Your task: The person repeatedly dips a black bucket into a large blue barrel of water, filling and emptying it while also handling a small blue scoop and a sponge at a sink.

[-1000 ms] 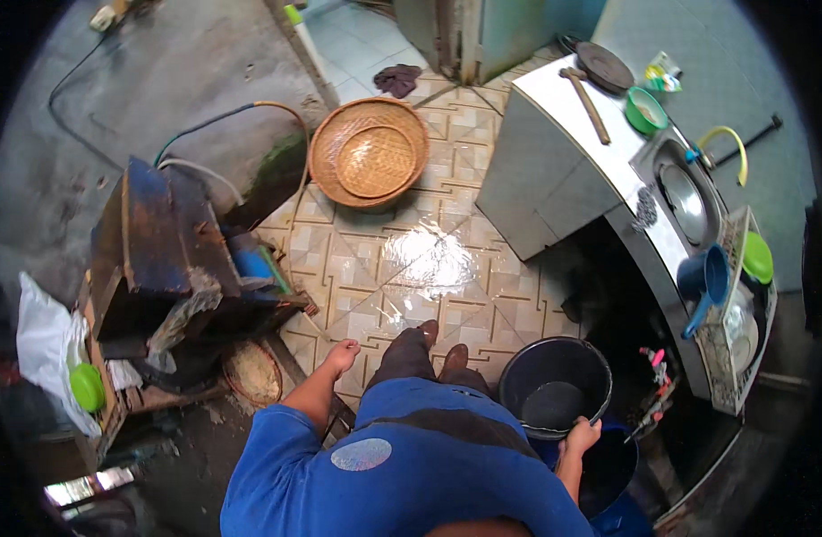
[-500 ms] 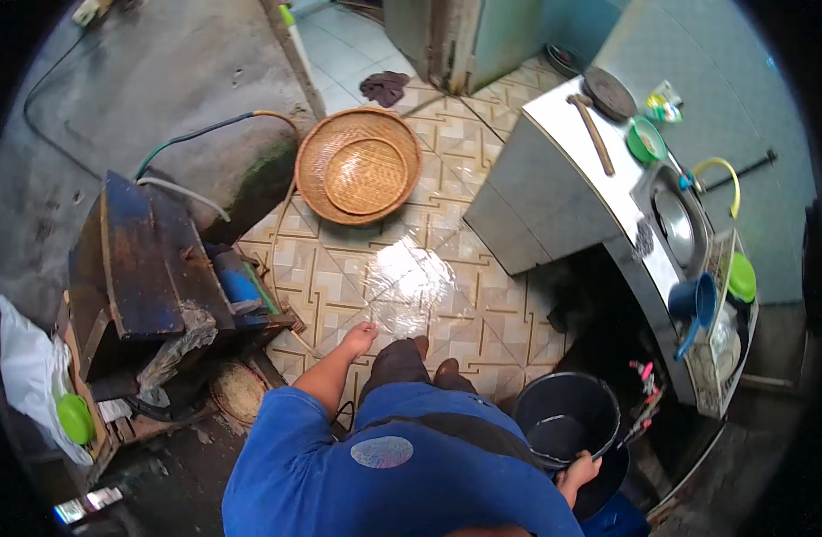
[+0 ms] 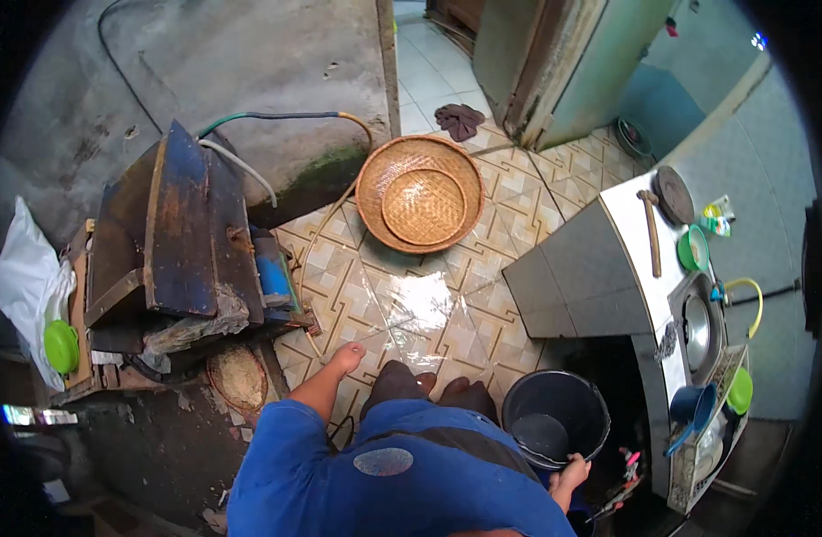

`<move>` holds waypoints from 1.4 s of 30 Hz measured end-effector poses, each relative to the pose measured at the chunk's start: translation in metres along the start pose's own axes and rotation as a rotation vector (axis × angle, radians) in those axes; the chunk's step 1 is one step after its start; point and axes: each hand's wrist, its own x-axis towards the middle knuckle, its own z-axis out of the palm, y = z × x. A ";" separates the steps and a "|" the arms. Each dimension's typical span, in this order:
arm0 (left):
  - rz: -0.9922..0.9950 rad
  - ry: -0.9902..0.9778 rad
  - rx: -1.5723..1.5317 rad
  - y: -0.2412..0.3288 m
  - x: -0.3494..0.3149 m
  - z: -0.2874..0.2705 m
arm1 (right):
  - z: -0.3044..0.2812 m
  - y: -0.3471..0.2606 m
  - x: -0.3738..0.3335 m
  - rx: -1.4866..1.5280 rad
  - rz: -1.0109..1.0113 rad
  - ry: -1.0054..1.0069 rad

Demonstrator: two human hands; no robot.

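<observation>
Right hand (image 3: 574,469) clenched on black bucket (image 3: 555,419) rim — rigid, likely heavy with water; left hand (image 3: 346,358) released.

We stand on wet patterned tile floor (image 3: 447,309); black bucket (image 3: 556,419) by right hand (image 3: 574,469), woven baskets (image 3: 420,192) farther ahead.

Black bucket (image 3: 555,419), gripped at the rim by the right hand (image 3: 574,469); blue sleeves. Floor (image 3: 482,304) tiled in cream with a brown geometric line pattern, wet sheen at centre. Tan woven baskets (image 3: 420,194), nested. Dark blue, rust-streaked machine (image 3: 183,237). Lime-green lid (image 3: 61,345) beside a white bag (image 3: 26,277). Grey-white surface (image 3: 590,277) with green bowl (image 3: 694,248) and blue dipper (image 3: 693,407).
</observation>
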 end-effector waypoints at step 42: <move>0.683 0.780 0.792 0.472 0.236 -0.288 | 0.510 -0.148 -0.020 -0.494 -0.210 -0.534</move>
